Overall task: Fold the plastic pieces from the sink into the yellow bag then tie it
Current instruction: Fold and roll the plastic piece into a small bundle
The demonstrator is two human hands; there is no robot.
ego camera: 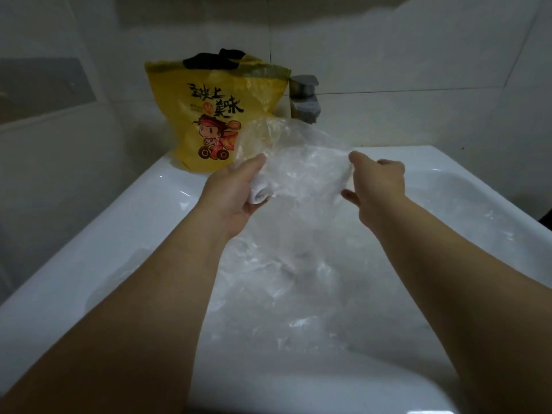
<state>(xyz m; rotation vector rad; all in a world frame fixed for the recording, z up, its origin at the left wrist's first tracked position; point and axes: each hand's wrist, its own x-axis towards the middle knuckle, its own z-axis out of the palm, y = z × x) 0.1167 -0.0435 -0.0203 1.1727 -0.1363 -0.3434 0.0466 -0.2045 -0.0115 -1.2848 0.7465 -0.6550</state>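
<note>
- We hold one clear plastic piece (301, 162) up over the sink (149, 210), stretched crosswise between our hands, with its loose lower part hanging towards the basin.
- Our left hand (236, 189) grips the sheet's left edge, fingers curled round a bunched, rolled bit of it.
- Our right hand (376, 186) pinches the right edge between thumb and fingers.
- The yellow bag (215, 115) stands upright on the sink's back rim, just left of the faucet (304, 100), with its mouth facing up. Something dark (221, 59) sits at the top; we cannot tell what.
- The relation that matters: the bag lies ahead of us and to the left, behind the sheet's upper left corner. Our left hand is plainly the nearer one, and the right is well apart from the bag.
- More crumpled plastic pieces (283, 282) lie in the basin below, between our forearms.
- We judge the fold is not finished. The sheet runs side to side, so bringing the right edge across to the left would narrow it and carry it towards the bag.
</note>
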